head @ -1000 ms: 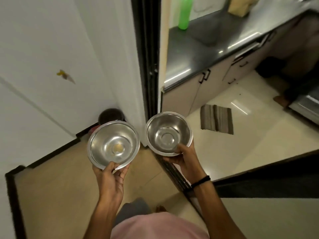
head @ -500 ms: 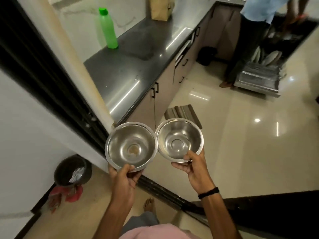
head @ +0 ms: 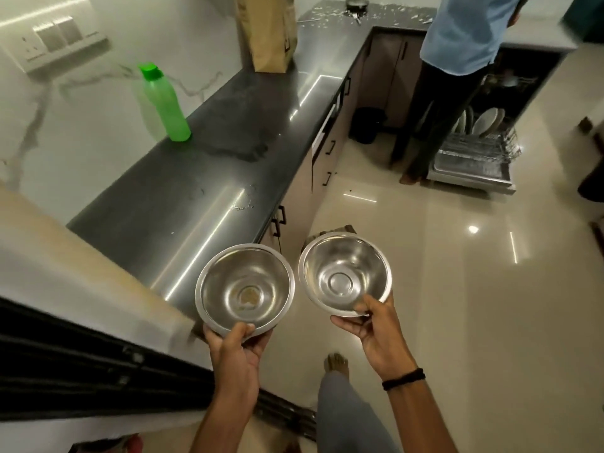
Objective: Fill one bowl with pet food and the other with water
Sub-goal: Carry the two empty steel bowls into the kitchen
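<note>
The left hand (head: 235, 351) grips the near rim of a steel bowl (head: 244, 287) with faint residue at its bottom, held just past the dark countertop (head: 202, 178) corner. The right hand (head: 376, 331) pinches a second, clean steel bowl (head: 344, 273) beside it, over the floor. On the countertop stand a green bottle (head: 163, 103) and, farther along, a brown paper bag (head: 268, 31). Beyond the countertop's far end, a person (head: 457, 60) stands at an open dishwasher rack (head: 477, 155).

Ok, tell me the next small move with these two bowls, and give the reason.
Probably set both bowls down on the dark counter. The left hand grips the left bowl and the right hand grips the right bowl, so neither hand is free for the green bottle or the brown paper bag standing there.
</note>
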